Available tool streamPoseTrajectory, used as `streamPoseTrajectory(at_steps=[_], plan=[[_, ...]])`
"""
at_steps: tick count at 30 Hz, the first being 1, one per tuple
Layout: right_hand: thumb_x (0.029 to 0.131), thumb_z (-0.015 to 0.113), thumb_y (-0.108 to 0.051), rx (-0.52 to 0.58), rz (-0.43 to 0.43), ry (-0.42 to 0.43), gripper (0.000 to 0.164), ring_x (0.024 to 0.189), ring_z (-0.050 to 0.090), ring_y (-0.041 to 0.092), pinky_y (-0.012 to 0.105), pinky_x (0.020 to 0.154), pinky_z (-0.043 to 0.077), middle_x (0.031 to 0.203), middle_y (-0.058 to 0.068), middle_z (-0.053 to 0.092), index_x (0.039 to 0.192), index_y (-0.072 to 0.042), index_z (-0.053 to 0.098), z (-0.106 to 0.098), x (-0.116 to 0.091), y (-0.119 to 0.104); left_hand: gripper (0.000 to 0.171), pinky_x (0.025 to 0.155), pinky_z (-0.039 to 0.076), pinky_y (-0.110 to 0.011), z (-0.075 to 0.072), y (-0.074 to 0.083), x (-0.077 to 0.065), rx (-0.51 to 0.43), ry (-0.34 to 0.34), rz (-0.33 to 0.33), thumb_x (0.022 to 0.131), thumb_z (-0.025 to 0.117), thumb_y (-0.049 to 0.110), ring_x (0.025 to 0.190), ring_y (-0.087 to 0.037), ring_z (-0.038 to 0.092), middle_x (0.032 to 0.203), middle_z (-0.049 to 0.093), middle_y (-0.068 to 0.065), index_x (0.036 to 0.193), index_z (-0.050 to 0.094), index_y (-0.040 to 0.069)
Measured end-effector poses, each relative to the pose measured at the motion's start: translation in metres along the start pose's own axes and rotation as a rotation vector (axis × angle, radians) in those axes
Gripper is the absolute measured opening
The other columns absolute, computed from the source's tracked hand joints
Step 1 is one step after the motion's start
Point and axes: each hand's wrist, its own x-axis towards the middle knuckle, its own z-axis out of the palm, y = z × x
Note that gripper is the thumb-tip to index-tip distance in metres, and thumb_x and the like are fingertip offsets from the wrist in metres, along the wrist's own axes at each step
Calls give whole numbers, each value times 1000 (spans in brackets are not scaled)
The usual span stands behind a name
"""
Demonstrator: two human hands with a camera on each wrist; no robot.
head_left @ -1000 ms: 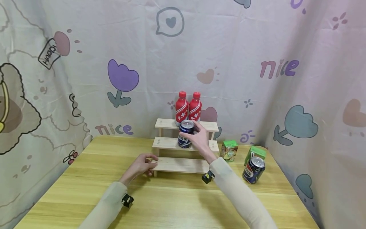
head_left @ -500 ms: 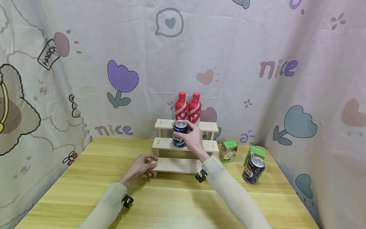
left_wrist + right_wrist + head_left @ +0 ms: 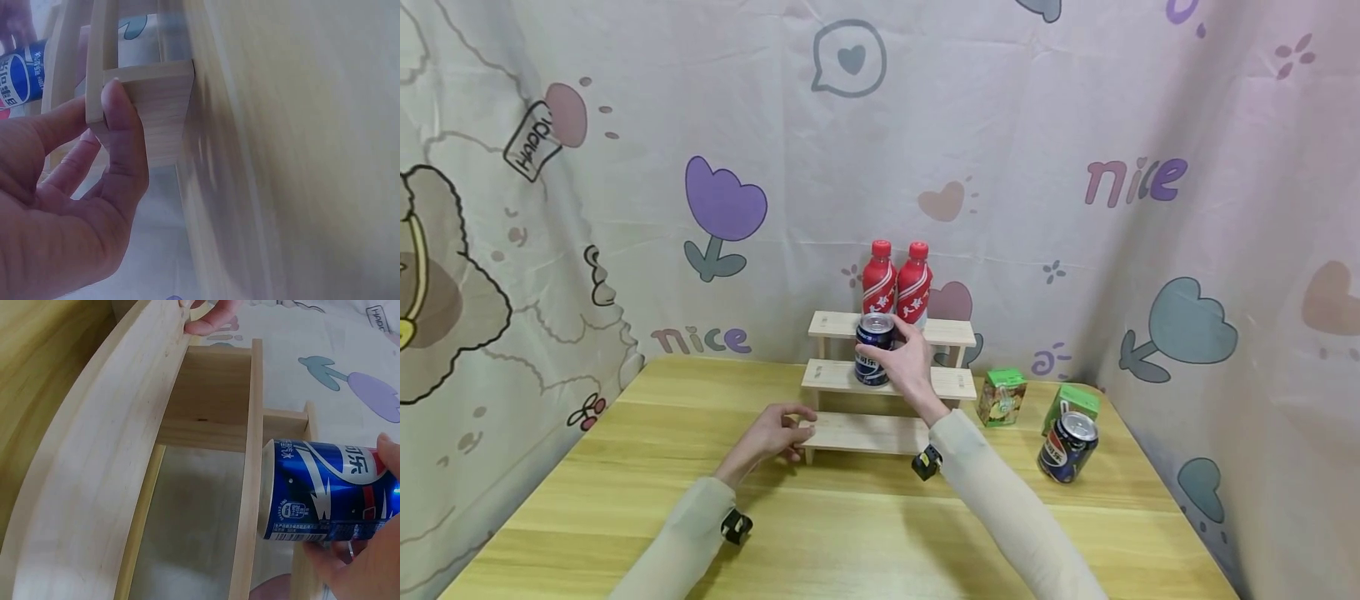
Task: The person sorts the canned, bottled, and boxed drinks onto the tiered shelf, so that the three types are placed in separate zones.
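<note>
My right hand (image 3: 908,364) grips a dark blue soda can (image 3: 874,350) between thumb and fingers. The can is upright at the middle tier of a three-tier wooden display shelf (image 3: 850,433); in the right wrist view its base sits right at that tier's board. My left hand (image 3: 81,206) pinches the left end of the lowest tier, thumb and fingers on either side of the board. On the top tier, behind the can, two red bottles (image 3: 878,279) stand side by side, their lower parts partly hidden by the can and right hand.
Right of the shelf, a green drink carton (image 3: 1002,398) stands on the wooden table (image 3: 850,533). Farther right, a second soda can (image 3: 1067,448) partly covers another green carton (image 3: 1078,398). A patterned curtain (image 3: 1030,108) hangs behind the table and along its sides.
My right hand has moved the can a little to the left along the middle tier, and over the last half second it has stayed put. The left hand keeps its hold on the shelf.
</note>
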Motion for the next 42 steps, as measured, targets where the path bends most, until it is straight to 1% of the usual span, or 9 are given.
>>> streamPoseTrajectory(at_steps=[5, 9, 15, 19, 30, 34, 37, 40, 42], plan=[[68, 90, -35, -2, 7, -6, 84, 127, 53, 25, 45, 107, 47, 139, 6, 53, 142, -20, 53, -1, 0, 0, 29, 56, 61, -36, 0, 1, 0, -2, 1, -6, 90, 68, 4, 57, -17, 59, 71, 55, -8, 118, 63, -1], [69, 90, -35, -1, 14, -9, 83, 127, 53, 24, 45, 108, 46, 139, 6, 54, 142, -19, 53, -2, -1, 0, 30, 58, 61, -38, 0, 0, 0, 7, -9, -5, 90, 68, 5, 57, -17, 59, 72, 55, -8, 119, 62, -2], [67, 90, -37, -1, -12, 0, 81, 124, 56, 23, 43, 105, 48, 134, 5, 56, 139, -20, 56, -1, 1, 2, 29, 56, 60, -35, -1, -1, 1, -18, 4, -9, 90, 68, 4, 58, -18, 59, 72, 56, -8, 118, 63, 0], [67, 90, -36, 11, -28, 7, 80, 122, 57, 23, 42, 105, 49, 132, 6, 57, 137, -19, 57, 0, 2, 3, 29, 56, 60, -35, -1, -1, 1, -33, 6, -2, 90, 68, 4, 60, -18, 59, 73, 55, -8, 118, 63, -1], [68, 90, -35, -14, -23, 20, 79, 121, 57, 23, 41, 104, 49, 132, 7, 58, 137, -17, 57, 0, 1, 2, 30, 55, 60, -36, 0, 0, 1, -32, 2, -3, 89, 69, 4, 58, -18, 59, 72, 55, -8, 118, 63, 0], [67, 90, -39, -24, -22, 9, 83, 123, 56, 23, 42, 106, 48, 134, 6, 57, 139, -18, 54, -1, 1, 3, 30, 55, 60, -36, 0, -1, 1, -33, 4, -6, 89, 68, 4, 59, -18, 59, 73, 55, -8, 118, 63, 0], [66, 90, -41, -8, -4, -3, 86, 125, 53, 24, 44, 108, 46, 136, 7, 55, 141, -20, 52, -3, -1, 4, 29, 55, 60, -36, 0, -1, 1, -26, 5, -11, 89, 68, 4, 58, -19, 59, 73, 56, -8, 118, 63, 0], [67, 89, -42, 17, 9, -13, 84, 123, 54, 24, 44, 106, 47, 133, 6, 55, 140, -23, 52, -7, -4, 6, 29, 55, 60, -36, 0, -1, 0, -20, 4, -14, 90, 68, 4, 57, -19, 59, 73, 55, -9, 118, 63, 0], [68, 88, -41, 36, 9, -16, 79, 119, 55, 24, 43, 103, 49, 129, 5, 57, 137, -24, 55, -10, -4, 8, 30, 55, 60, -37, 0, 0, 0, -22, 3, -16, 90, 68, 4, 57, -19, 59, 72, 55, -8, 118, 63, 0]])
